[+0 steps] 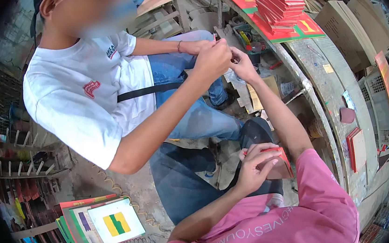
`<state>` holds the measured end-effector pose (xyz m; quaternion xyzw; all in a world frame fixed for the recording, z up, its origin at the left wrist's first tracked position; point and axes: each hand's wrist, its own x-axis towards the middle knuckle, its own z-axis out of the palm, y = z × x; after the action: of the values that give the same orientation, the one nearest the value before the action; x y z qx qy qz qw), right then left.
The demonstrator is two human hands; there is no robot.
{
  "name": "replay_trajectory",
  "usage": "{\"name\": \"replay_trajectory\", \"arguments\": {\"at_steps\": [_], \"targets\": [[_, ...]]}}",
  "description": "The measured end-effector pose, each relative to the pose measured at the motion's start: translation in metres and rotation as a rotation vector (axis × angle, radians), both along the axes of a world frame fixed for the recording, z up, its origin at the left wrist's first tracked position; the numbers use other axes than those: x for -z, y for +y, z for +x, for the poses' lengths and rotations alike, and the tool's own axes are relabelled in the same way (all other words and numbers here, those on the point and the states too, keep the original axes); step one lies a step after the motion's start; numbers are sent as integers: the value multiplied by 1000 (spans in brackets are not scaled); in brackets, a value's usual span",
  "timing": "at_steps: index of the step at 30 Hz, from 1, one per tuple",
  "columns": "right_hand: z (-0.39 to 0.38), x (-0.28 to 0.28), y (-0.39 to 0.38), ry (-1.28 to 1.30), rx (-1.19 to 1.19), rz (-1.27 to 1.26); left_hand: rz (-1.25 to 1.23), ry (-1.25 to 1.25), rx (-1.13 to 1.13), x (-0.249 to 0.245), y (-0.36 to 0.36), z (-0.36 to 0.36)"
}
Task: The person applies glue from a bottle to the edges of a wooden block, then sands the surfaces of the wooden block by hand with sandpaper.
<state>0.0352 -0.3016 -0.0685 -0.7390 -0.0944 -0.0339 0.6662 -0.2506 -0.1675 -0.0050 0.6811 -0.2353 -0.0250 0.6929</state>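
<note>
My left hand [256,167] is closed over a small red-edged board [279,167] resting by my thigh, with its fingers across the top edge. Stretched out ahead, my right hand [244,65] has its fingers pinched together right beside the co-worker's hand [216,57]. Whatever is between those fingertips is too small or hidden to name. The co-worker's other hand [189,47] is just behind, near a small red bit.
A wooden bench [310,63] runs along the right, bearing a stack of red-edged boards [281,3]. Further down it lie more red-edged pieces [357,150]. Printed boards [115,223] are piled at lower left near a coiled hose [140,240]. The co-worker sits close in front.
</note>
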Motion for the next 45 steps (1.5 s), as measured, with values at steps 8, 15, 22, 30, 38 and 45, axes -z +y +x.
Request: {"name": "replay_trajectory", "arguments": {"at_steps": [8,15,22,30,38,45], "targets": [[-3,-11,18,-205,184,178,24,75,-8,-3,9,8],[-24,-19,15,-133,145,257,79,67,18,-2,6,8],[-28,-24,23,-300,275,130,76,58,5,3,3,5],[-31,-23,32,-377,468,-4,100,39,20,3,2,6],[-47,-20,41,-265,450,166,91,18,24,1,3,6],[-56,18,37,-61,209,483,71,31,35,-1,3,6]]}}
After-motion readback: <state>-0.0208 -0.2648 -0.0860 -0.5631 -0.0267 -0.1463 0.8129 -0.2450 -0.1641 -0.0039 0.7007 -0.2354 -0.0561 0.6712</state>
